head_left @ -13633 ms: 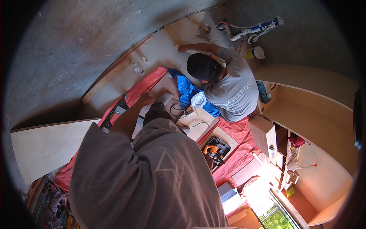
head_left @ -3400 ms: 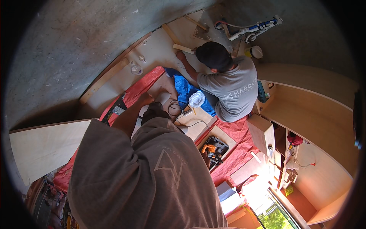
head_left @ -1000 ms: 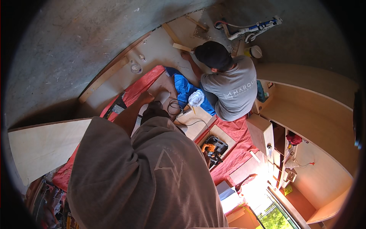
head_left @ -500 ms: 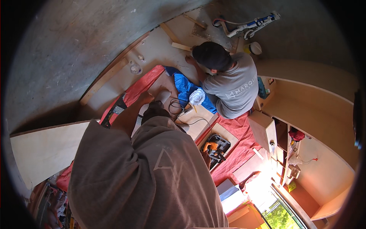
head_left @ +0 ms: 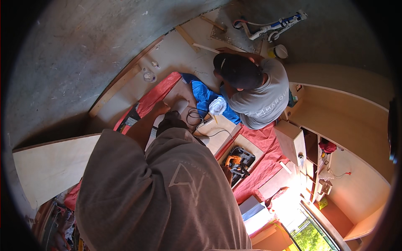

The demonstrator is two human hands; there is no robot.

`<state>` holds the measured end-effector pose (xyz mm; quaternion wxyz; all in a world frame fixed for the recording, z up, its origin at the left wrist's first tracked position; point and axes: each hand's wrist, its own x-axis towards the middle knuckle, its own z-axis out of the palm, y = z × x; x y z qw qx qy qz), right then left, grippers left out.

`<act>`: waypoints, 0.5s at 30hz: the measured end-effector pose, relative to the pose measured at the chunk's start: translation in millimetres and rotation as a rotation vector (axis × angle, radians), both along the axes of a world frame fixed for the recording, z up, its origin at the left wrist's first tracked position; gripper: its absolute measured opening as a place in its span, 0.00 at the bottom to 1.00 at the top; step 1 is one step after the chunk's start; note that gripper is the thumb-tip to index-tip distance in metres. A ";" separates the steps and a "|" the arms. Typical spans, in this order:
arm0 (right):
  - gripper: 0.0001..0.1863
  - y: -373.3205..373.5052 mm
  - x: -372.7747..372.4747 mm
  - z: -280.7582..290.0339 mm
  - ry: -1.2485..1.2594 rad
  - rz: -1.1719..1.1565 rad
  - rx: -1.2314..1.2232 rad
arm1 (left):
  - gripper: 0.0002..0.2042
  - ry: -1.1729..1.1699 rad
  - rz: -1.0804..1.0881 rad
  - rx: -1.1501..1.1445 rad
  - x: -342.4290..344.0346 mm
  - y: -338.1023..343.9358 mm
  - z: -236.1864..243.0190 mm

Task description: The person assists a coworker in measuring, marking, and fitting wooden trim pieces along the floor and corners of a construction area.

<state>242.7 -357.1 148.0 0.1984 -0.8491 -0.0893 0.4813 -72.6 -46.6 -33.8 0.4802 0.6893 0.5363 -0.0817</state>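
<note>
My left hand (head_left: pixel 161 108) reaches out past my brown shirt (head_left: pixel 176 175), its fingers curled. Whatever it may hold is too small to make out. Beside it lies a pale, flat grey piece (head_left: pixel 181 105), partly covered by dark cloth (head_left: pixel 171 121). To the right, a thin dark cable (head_left: pixel 191 117) loops over the boards. My right hand is not visible. A co-worker in a grey T-shirt (head_left: pixel 266 96) and dark cap crouches ahead, one arm bent toward a narrow wooden strip (head_left: pixel 205 48).
Red sheeting (head_left: pixel 257 144) and a blue tarp (head_left: pixel 202 96) cover parts of the floor. A crumpled white cloth (head_left: pixel 217 105) lies near the co-worker. An orange-and-black power tool (head_left: pixel 238 161) sits in its case. Wooden shelving (head_left: pixel 331 108) stands right; a pale panel (head_left: pixel 54 163) leans left.
The co-worker has shifted to the right and turned, drawing back the arm that reached toward the floor; it is now bent near the wooden strip. My left hand has hardly moved.
</note>
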 end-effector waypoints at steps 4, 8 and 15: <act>0.27 -5.6 1.2 -5.4 0.046 -0.163 -0.011 | 0.12 -0.008 -0.056 0.038 4.1 5.1 10.7; 0.27 -8.6 7.5 -10.4 0.022 -0.051 -0.003 | 0.11 -0.025 -0.147 0.076 5.3 5.3 9.8; 0.28 -35.8 18.5 -40.1 0.088 -0.213 0.024 | 0.11 -0.033 -0.092 0.054 7.8 7.4 -14.6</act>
